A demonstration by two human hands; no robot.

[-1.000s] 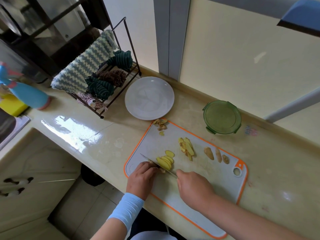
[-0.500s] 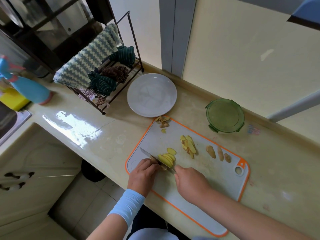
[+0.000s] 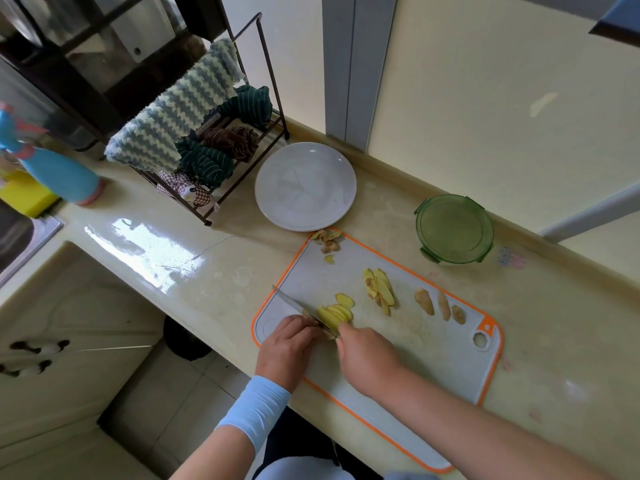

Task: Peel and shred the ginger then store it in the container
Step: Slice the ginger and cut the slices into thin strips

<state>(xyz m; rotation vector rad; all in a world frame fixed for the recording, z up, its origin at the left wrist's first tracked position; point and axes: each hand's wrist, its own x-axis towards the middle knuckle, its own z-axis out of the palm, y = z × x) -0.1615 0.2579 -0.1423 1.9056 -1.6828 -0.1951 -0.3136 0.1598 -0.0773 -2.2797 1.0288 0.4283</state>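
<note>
Cream glossy counter (image 3: pixel 207 265) along wall. Orange-rimmed board (image 3: pixel 415 358) near front edge. White plate (image 3: pixel 304 187) just beyond board's far corner. Green container (image 3: pixel 454 228) right of plate, near wall. Wire rack (image 3: pixel 207 221) left of plate. Blue bottle (image 3: pixel 59 174) far left

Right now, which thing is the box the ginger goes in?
Look at the orange-edged cutting board on the counter. Just beyond its far edge sits the container. It is round and see-through green, unlike the white plate.
</note>
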